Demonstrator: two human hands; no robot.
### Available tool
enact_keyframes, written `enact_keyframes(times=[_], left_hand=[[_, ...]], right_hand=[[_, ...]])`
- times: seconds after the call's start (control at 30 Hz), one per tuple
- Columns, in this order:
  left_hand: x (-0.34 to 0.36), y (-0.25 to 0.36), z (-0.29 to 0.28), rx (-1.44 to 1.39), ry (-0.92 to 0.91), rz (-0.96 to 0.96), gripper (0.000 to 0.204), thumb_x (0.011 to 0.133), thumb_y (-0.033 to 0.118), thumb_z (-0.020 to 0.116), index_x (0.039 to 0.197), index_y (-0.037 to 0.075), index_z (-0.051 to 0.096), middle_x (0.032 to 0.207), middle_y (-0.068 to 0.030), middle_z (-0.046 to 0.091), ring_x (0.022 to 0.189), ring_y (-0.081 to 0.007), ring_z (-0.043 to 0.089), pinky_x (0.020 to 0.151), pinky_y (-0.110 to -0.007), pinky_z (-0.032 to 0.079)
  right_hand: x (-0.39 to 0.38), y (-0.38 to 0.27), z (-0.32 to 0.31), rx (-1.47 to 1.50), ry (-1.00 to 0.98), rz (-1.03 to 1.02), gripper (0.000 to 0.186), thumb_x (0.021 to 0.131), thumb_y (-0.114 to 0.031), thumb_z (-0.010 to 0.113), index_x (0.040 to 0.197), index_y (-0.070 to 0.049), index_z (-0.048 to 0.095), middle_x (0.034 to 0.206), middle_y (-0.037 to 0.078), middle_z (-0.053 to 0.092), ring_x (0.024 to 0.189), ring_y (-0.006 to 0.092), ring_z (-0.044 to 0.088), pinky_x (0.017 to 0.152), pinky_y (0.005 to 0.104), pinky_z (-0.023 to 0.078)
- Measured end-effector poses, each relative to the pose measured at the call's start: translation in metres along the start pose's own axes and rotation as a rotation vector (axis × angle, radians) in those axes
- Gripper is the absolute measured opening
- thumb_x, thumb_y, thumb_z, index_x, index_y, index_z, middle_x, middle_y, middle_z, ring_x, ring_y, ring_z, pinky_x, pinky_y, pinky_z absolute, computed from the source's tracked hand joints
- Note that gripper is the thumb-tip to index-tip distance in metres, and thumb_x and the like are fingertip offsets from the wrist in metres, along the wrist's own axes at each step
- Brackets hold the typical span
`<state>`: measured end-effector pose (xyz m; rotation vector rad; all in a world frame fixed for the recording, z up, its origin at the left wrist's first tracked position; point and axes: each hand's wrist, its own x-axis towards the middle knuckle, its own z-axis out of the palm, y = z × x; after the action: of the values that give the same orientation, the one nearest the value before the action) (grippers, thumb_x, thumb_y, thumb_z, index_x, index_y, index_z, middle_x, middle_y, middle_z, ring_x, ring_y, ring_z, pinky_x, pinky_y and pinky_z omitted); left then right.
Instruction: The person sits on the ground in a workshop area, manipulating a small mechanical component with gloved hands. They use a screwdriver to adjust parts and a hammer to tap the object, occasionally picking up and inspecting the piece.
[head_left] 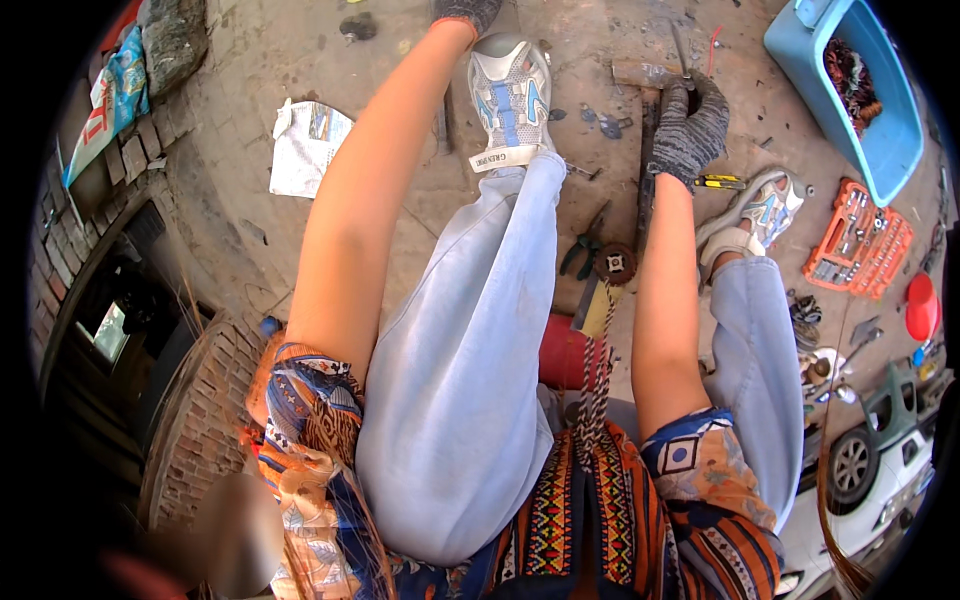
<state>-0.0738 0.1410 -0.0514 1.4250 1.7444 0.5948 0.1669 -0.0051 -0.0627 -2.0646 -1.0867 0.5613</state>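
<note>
My left hand (468, 12), in a dark grey knit glove with an orange cuff, reaches the top edge; its fingers are cut off from sight. My right hand (690, 128), also gloved, is closed, with a thin metal rod (681, 45) rising from its fingers. Beside those fingertips lies a rusty metal piece (640, 73). A dark metal bar (645, 165) lies on the ground just left of the right wrist. To the right of the wrist is a yellow-and-black handled tool (720, 182).
Pliers (585, 250) and a round metal part (615, 263) lie between my legs. At right stand a blue bin (850, 120), an orange socket set (858, 240) and a red dish (922, 307). White paper (305, 150) lies left; a car (880, 490) is lower right.
</note>
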Motion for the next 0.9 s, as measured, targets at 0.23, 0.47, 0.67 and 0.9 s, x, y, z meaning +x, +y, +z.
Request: enact_keyframes(times=[0.23, 0.47, 0.67, 0.9], left_hand=[[-0.071, 0.041, -0.003, 0.193, 0.197, 0.236, 0.016, 0.08, 0.011, 0.058, 0.094, 0.005, 0.063, 0.089, -0.0156, 0.063, 0.084, -0.0304, 0.061, 0.077, -0.037, 0.047], [-0.031, -0.011, 0.006, 0.442, -0.274, 0.214, 0.018, 0.075, 0.022, 0.059, 0.085, 0.009, 0.068, 0.086, -0.0155, 0.065, 0.085, -0.0311, 0.062, 0.077, -0.04, 0.048], [0.01, 0.02, 0.028, 0.832, -0.697, 0.048, 0.029, 0.065, 0.028, 0.066, 0.089, 0.012, 0.07, 0.092, -0.0152, 0.066, 0.089, -0.0289, 0.064, 0.08, -0.039, 0.05], [0.007, 0.03, 0.041, 0.998, -0.663, 0.046, 0.029, 0.065, 0.026, 0.065, 0.09, 0.011, 0.07, 0.097, -0.0153, 0.066, 0.093, -0.0295, 0.063, 0.08, -0.041, 0.051]], right_hand=[[-0.02, -0.071, -0.014, 0.16, -0.489, 0.182, 0.025, 0.086, -0.019, 0.058, 0.108, -0.005, 0.058, 0.094, 0.015, 0.062, 0.083, 0.026, 0.061, 0.076, 0.0357, 0.048], [-0.054, -0.063, 0.009, -0.218, -0.777, 0.037, 0.036, 0.086, -0.033, 0.054, 0.114, -0.011, 0.057, 0.105, 0.019, 0.059, 0.101, 0.0325, 0.056, 0.088, 0.0431, 0.044], [-0.047, -0.048, 0.012, -0.131, -0.8, 0.177, 0.032, 0.088, -0.024, 0.051, 0.116, -0.008, 0.057, 0.114, 0.019, 0.058, 0.107, 0.0334, 0.054, 0.092, 0.0378, 0.042], [-0.062, -0.034, 0.021, -0.044, -0.728, 0.151, 0.032, 0.089, -0.022, 0.051, 0.113, -0.003, 0.058, 0.108, 0.021, 0.06, 0.103, 0.0329, 0.056, 0.09, 0.0358, 0.043]])
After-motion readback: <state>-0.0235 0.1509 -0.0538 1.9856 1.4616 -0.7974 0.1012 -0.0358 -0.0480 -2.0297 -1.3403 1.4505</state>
